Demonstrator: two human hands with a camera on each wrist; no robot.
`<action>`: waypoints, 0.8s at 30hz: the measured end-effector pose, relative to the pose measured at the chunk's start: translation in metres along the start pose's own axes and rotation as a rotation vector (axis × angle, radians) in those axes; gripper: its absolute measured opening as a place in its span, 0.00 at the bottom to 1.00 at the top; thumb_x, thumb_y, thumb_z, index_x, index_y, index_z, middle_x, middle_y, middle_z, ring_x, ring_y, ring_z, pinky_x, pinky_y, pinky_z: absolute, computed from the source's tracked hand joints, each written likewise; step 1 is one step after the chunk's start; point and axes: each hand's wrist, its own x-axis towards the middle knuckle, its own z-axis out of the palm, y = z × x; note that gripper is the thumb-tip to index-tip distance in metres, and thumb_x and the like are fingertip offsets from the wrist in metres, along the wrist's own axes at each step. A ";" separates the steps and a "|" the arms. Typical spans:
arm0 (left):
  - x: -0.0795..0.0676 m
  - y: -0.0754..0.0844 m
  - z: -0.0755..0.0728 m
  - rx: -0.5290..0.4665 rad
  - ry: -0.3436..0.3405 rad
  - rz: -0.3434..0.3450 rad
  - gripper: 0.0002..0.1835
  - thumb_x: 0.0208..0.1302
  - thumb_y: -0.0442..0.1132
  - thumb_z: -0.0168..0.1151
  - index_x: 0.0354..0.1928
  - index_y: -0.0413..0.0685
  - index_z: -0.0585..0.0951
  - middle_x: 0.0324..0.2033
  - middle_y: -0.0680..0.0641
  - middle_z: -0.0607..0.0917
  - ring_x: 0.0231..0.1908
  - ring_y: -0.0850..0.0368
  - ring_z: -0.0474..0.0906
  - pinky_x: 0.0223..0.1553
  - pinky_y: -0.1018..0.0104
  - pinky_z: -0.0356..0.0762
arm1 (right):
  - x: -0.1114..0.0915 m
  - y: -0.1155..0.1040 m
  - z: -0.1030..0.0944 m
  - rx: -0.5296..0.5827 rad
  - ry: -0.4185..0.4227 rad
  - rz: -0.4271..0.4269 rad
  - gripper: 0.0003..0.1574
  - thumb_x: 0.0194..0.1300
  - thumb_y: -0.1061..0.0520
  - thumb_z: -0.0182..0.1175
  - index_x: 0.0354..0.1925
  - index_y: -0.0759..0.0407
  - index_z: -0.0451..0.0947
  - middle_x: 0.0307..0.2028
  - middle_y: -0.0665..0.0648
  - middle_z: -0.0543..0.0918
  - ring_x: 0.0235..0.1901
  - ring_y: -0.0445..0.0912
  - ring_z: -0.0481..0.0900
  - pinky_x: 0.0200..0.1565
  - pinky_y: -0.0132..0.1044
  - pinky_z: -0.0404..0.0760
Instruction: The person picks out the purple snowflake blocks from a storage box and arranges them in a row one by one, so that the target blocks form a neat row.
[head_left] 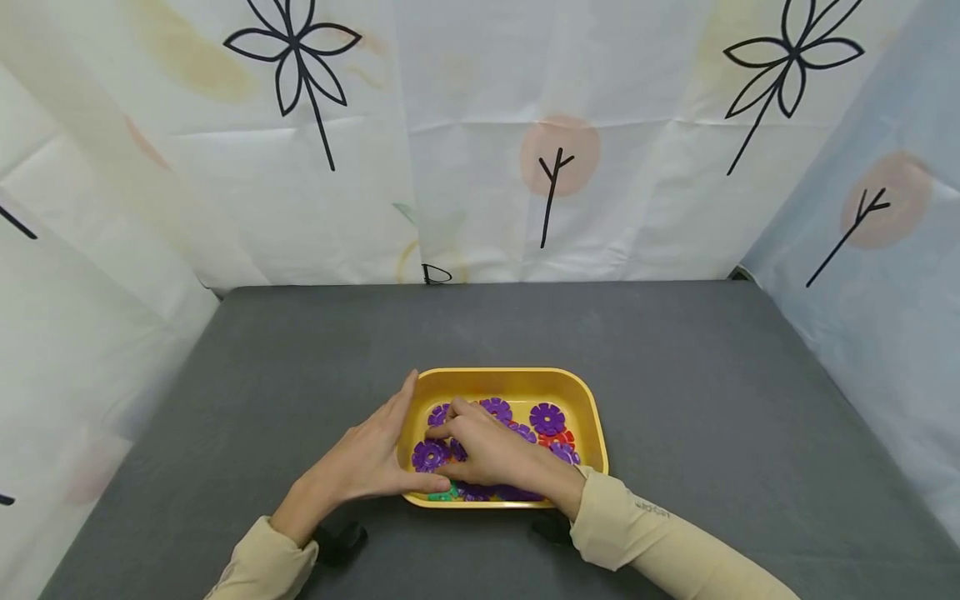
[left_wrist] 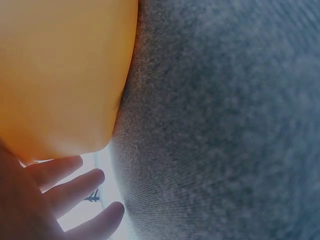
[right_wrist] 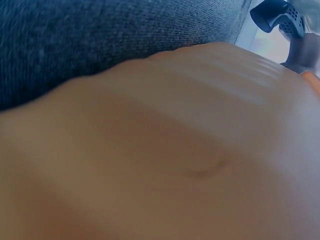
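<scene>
In the head view a yellow tray (head_left: 525,381) holds several flower-shaped plastic discs, mostly purple. My left hand (head_left: 371,458) rests against the tray's left side, its fingers along the outer wall and the thumb over the front rim. In the left wrist view its fingers (left_wrist: 77,192) are straight and spread beside the tray wall (left_wrist: 65,80). My right hand (head_left: 487,446) reaches into the tray, thumb and forefinger apart at the edges of a purple disc (head_left: 430,456). I cannot tell whether it grips that disc. The tray's wall (right_wrist: 150,165) fills most of the right wrist view.
Other purple discs (head_left: 547,418), a red disc (head_left: 557,439) and a green disc (head_left: 442,494) lie in the tray. It stands on a dark grey table (head_left: 675,375). White patterned curtains (head_left: 480,167) hang behind and at both sides. Black wrist cameras (head_left: 341,543) show below the wrists.
</scene>
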 end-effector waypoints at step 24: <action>0.000 -0.005 -0.006 0.002 -0.072 0.052 0.82 0.39 0.75 0.76 0.81 0.57 0.28 0.81 0.39 0.53 0.70 0.39 0.71 0.54 0.38 0.82 | 0.003 0.001 0.005 -0.050 0.012 -0.031 0.27 0.61 0.44 0.74 0.53 0.57 0.87 0.43 0.50 0.81 0.37 0.38 0.68 0.43 0.26 0.69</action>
